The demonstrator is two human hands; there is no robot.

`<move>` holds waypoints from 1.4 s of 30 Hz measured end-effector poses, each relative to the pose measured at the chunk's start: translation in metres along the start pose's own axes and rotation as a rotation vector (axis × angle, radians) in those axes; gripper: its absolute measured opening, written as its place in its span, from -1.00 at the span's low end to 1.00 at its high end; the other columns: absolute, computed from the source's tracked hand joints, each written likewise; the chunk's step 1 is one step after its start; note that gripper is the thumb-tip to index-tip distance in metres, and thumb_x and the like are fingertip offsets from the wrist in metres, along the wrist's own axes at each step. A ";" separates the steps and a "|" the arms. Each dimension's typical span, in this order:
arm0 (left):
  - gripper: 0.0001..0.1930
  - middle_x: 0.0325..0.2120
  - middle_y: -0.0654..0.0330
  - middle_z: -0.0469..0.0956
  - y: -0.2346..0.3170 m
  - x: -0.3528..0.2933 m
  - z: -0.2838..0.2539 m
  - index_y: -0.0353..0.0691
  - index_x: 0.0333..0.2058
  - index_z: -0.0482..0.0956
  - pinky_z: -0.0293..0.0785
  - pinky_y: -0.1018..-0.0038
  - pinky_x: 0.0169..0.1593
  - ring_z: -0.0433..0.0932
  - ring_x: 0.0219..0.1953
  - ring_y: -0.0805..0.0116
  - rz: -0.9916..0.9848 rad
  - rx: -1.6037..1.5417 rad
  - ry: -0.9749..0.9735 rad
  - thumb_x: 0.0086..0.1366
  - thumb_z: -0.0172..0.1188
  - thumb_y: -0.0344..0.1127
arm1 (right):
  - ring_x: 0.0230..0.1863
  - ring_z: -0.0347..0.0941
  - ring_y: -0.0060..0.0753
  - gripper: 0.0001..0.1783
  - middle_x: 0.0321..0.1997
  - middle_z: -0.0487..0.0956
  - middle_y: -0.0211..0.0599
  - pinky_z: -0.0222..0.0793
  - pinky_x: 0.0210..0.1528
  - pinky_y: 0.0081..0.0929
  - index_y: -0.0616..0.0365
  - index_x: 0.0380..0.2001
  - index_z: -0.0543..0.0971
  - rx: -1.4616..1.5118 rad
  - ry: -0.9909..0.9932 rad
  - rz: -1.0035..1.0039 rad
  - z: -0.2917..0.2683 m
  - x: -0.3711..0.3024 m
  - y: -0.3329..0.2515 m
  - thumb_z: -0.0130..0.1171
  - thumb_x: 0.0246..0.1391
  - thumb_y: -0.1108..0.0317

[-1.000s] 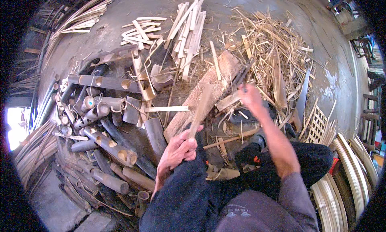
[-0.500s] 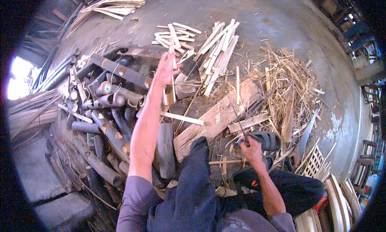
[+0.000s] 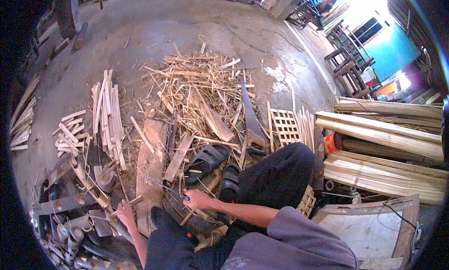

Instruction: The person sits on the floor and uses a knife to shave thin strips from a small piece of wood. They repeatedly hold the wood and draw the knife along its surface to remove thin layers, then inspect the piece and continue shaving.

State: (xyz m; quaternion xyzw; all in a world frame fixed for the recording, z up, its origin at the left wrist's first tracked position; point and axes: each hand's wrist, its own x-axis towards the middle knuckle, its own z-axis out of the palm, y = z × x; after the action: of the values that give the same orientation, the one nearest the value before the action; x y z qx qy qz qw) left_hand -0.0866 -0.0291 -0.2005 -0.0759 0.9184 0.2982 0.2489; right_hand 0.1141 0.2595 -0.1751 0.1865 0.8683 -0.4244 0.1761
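Head view — knife [image 3: 174,191] in right hand [image 3: 199,200], over plank [image 3: 150,163] edge; floor [image 3: 154,26] beyond

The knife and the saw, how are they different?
The knife is gripped in the right hand, while the saw lies with no hand on it. The knife's blade is narrow like a thin line; the saw's is much broader and tapers toward its tip. The knife points mostly left in the picture, but the saw points toward the top. Both have long, greyish blades.
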 end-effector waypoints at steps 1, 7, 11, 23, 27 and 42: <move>-0.71 -0.09 -0.14 0.47 -0.005 0.004 -0.003 -0.26 -0.02 0.38 0.53 0.34 -0.44 0.58 -0.30 0.13 0.004 -0.179 0.098 0.33 0.01 -0.30 | -0.30 0.49 0.22 -0.59 -0.36 0.56 0.12 0.37 -0.23 0.04 0.22 -0.31 0.53 0.015 -0.004 -0.011 0.002 0.007 -0.004 0.07 -0.04 0.06; -0.25 0.21 -0.06 0.14 0.045 -0.064 -0.024 -0.03 0.30 -0.17 0.54 0.29 -0.09 0.47 -0.04 0.14 0.412 -0.938 0.539 0.27 0.09 -0.48 | -0.22 0.54 0.00 -0.54 -0.28 0.59 0.02 0.43 -0.16 -0.18 0.15 -0.15 0.53 0.009 -0.078 0.138 0.014 0.004 -0.021 0.15 0.02 0.02; -0.24 0.03 -0.08 0.42 0.109 -0.096 -0.023 -0.03 0.35 -0.30 0.48 0.32 0.00 0.47 0.02 0.19 0.196 -1.157 0.303 0.35 -0.03 -0.49 | -0.23 0.50 0.04 -0.44 -0.26 0.55 0.09 0.38 -0.17 -0.18 0.26 -0.12 0.49 0.077 0.068 0.033 0.008 -0.007 -0.033 -0.02 0.18 -0.09; -0.50 -0.56 -0.21 0.55 0.110 -0.133 -0.048 -0.49 -0.40 0.58 0.46 0.25 -0.37 0.61 -0.47 0.07 0.152 -0.192 0.449 0.42 -0.12 -0.10 | -0.42 0.44 0.32 -0.59 -0.53 0.50 0.15 0.30 -0.42 0.03 0.18 -0.34 0.47 0.187 -0.036 -0.183 0.014 -0.029 -0.102 -0.15 0.29 0.03; -0.49 -0.63 -0.29 0.48 0.101 -0.138 -0.030 -0.54 -0.50 0.56 0.36 0.13 -0.50 0.54 -0.60 -0.14 0.227 -0.132 0.511 0.42 -0.13 -0.17 | -0.41 0.46 0.30 -0.55 -0.48 0.52 0.16 0.34 -0.38 0.05 0.18 -0.30 0.48 0.224 -0.001 -0.138 0.031 -0.027 -0.105 -0.18 0.28 -0.01; -0.77 -0.46 0.21 0.42 0.088 -0.068 0.038 -0.29 -0.09 0.38 0.43 0.45 -0.34 0.39 -0.47 0.45 0.223 -1.235 -0.010 0.42 -0.11 -0.28 | -0.28 0.50 0.28 -0.48 -0.36 0.57 0.17 0.41 -0.21 0.03 0.16 -0.22 0.53 -0.037 0.036 -0.012 -0.014 0.001 -0.050 0.00 0.14 -0.13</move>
State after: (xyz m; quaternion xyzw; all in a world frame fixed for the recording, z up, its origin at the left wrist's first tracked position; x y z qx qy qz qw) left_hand -0.0371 0.0634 -0.1481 -0.1080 0.5778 0.7984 0.1306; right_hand 0.0876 0.2427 -0.1337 0.1854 0.8803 -0.4058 0.1612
